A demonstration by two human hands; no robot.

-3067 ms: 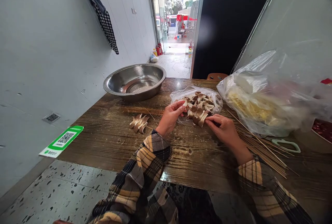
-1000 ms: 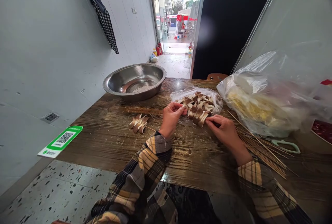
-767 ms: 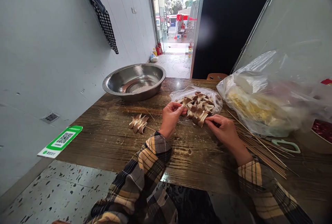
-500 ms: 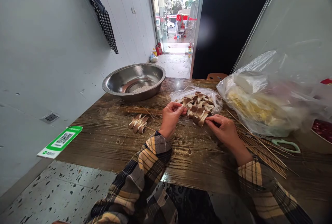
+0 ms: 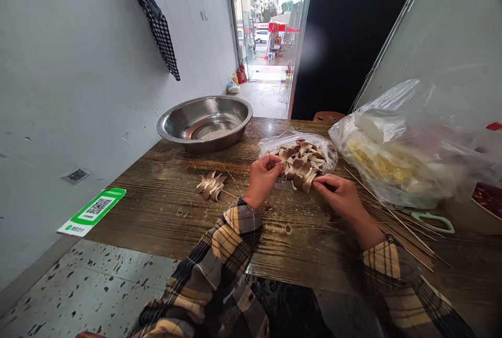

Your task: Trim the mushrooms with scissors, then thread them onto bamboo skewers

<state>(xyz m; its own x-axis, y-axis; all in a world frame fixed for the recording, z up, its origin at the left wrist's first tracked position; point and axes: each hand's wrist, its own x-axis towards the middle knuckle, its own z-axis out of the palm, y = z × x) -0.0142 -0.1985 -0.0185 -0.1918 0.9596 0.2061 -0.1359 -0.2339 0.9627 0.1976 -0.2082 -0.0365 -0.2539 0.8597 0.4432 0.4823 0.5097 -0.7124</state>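
Observation:
An overlapping row of brown-and-white oyster mushrooms (image 5: pixel 301 175) is held up between my hands, in front of an open plastic bag (image 5: pixel 270 143) of loose mushrooms. My left hand (image 5: pixel 264 178) is closed in a pinch at the row's left side, its fingertips on a mushroom. At the right end, my right hand (image 5: pixel 340 196) pinches the row between thumb and fingers; any stick inside is hidden. To the left, a similar row of mushrooms on a skewer (image 5: pixel 210 186) lies on the wooden table (image 5: pixel 157 212).
A large steel basin (image 5: pixel 206 124) stands at the back left. On the right are thin bamboo sticks (image 5: pixel 403 239), green-handled scissors (image 5: pixel 435 220) and a plastic bag with yellow food (image 5: pixel 384 160). A green QR-code card (image 5: pixel 94 210) lies on the left edge.
Both hands stay at the row of mushrooms; the left fingers have shifted slightly. The whole view has moved a little.

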